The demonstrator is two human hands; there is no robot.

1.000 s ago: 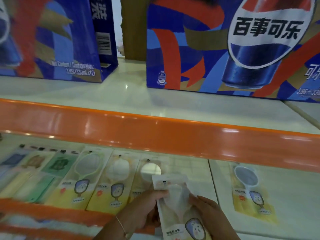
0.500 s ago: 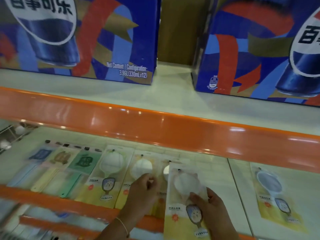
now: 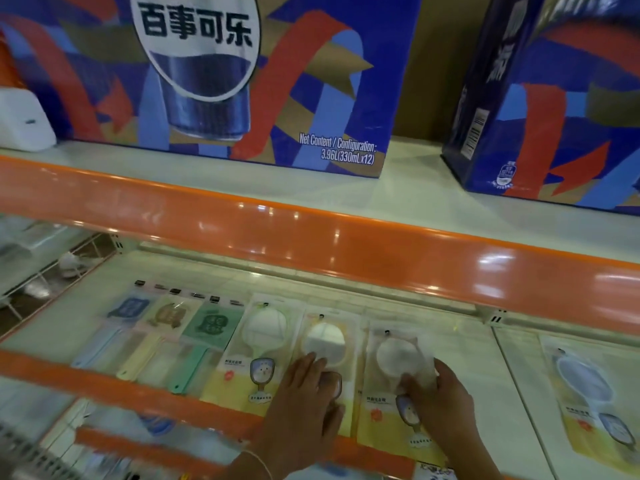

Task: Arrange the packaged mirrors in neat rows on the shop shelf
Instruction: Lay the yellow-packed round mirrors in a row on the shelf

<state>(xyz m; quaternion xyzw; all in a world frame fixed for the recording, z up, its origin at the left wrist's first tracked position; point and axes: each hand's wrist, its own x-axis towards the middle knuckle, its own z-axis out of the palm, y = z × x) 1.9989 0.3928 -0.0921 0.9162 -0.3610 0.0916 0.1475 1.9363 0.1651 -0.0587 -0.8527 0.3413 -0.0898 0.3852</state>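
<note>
The left hand (image 3: 304, 400) lies flat, fingers straight and together, pressing on the lower part of a packaged mirror (image 3: 325, 344) in the middle of the row. The right hand (image 3: 440, 393) rests on the next packaged mirror to the right (image 3: 391, 393), its fingers curled over the clear plastic below the round mirror face and touching the pack's right edge; whether it pinches that edge cannot be told. The two packs lie flat, side by side and just touching, on the pale shop shelf (image 3: 457, 341).

Left of the left hand lies a third round mirror pack (image 3: 256, 344), its yellow card showing a small cartoon badge. Farther left are three handled mirrors in blue (image 3: 121, 317), cream (image 3: 159, 323) and green (image 3: 207, 327) packaging, edges overlapping slightly. Well apart to the right, past a seam in the shelf, a single mirror pack (image 3: 588, 396) lies slightly tilted.

An orange rail (image 3: 104, 379) runs along the near edge of this shelf. Above and farther off, a broad orange shelf front (image 3: 346, 237) carries the upper shelf, where two large blue cola cartons stand: one on the left (image 3: 242, 81), one on the right (image 3: 554, 98). A white object (image 3: 24, 123) sits at the far left of that upper shelf.
</note>
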